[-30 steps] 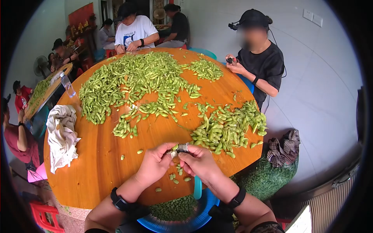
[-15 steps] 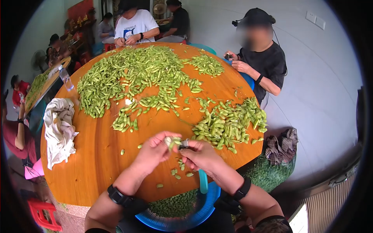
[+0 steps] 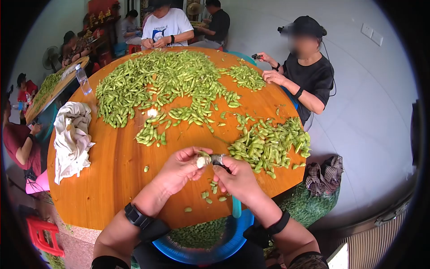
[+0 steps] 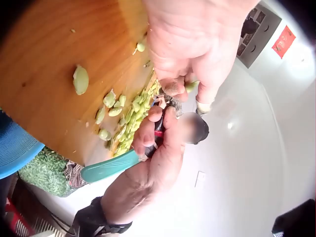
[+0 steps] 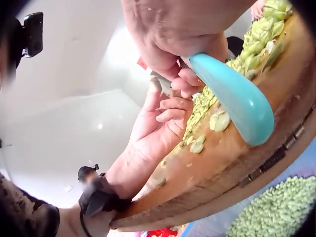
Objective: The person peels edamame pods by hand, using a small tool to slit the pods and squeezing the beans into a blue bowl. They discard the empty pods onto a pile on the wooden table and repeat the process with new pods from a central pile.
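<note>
Over the near part of the round table, both hands meet at the fingertips. My left hand pinches a green soybean pod between thumb and fingers; a whitish covering wraps one digit's tip. In my right hand is a small tool with a curved teal handle, gripped by its dark part with the handle sticking out below the palm. The tool's working end, near the pod, is mostly hidden by fingers. Several shelled beans lie on the wood beneath. A heap of pods spreads beyond the right hand.
A blue basin of shelled beans stands below the table edge. The larger pod pile covers the table's far half. On the left are a crumpled white cloth and a bottle. A person sits at right.
Half a second ago the left hand held the pod slightly higher, off the tool; now its fingertips are back against the right hand's. The view has shifted slightly.
</note>
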`<act>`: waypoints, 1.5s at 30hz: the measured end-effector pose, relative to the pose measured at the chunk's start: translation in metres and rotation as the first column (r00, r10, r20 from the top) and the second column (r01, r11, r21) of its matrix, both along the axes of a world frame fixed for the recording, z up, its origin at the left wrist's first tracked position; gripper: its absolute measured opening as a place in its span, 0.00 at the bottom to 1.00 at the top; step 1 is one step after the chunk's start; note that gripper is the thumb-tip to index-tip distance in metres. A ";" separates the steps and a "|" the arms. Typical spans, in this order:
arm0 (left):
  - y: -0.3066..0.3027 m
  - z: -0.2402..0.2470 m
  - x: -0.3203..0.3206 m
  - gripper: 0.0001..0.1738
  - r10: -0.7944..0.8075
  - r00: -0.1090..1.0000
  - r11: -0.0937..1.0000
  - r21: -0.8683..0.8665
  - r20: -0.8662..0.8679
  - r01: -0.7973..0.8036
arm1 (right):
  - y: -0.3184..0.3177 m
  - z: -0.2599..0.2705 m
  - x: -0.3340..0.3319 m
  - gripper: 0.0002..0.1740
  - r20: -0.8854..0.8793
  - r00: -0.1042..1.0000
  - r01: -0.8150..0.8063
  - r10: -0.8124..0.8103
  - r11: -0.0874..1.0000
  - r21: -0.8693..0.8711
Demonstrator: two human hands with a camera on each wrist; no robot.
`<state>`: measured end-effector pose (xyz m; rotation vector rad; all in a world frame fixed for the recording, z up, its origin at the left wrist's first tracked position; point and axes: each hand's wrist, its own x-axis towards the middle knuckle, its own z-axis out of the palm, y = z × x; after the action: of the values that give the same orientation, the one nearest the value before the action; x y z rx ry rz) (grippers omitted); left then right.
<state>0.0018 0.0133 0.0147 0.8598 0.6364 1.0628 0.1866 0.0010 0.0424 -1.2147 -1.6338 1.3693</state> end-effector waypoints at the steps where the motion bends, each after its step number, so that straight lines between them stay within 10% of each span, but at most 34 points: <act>1: -0.001 -0.001 0.002 0.14 0.022 0.999 0.999 0.033 -0.036 -0.021 | -0.001 0.000 0.001 0.06 -0.014 1.000 0.006 -0.006 1.000 -0.011; 9: -0.004 -0.002 0.007 0.10 0.260 0.897 0.960 0.198 -0.357 -0.200 | 0.007 0.006 0.002 0.09 0.009 1.000 -0.007 0.007 1.000 0.015; 12: -0.004 -0.006 0.008 0.16 0.714 0.484 0.563 0.826 -0.506 0.032 | 0.007 0.007 -0.002 0.09 0.043 0.999 -0.027 0.027 0.999 -0.018; 16: -0.010 0.000 0.005 0.20 0.600 0.477 0.702 0.709 -0.642 0.070 | 0.008 0.005 -0.005 0.08 0.076 0.996 -0.045 0.044 0.999 0.020; 27: -0.011 -0.004 0.007 0.24 0.667 0.330 0.653 0.737 -0.668 0.174 | 0.006 0.003 -0.009 0.08 0.149 0.985 -0.096 0.087 0.994 0.053; 36: -0.011 -0.006 0.008 0.19 0.595 0.470 0.708 0.702 -0.651 0.077 | 0.012 -0.012 -0.008 0.06 0.175 0.985 -0.059 0.012 0.962 0.267; 45: 0.000 -0.006 0.001 0.14 0.012 0.943 0.982 0.180 -0.333 0.052 | 0.016 -0.001 0.011 0.06 -0.133 0.990 -0.074 0.036 0.954 -0.292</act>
<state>0.0029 0.0131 0.0089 1.2240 0.8172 0.9758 0.1973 0.0170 0.0416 -1.2273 -1.4193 1.7384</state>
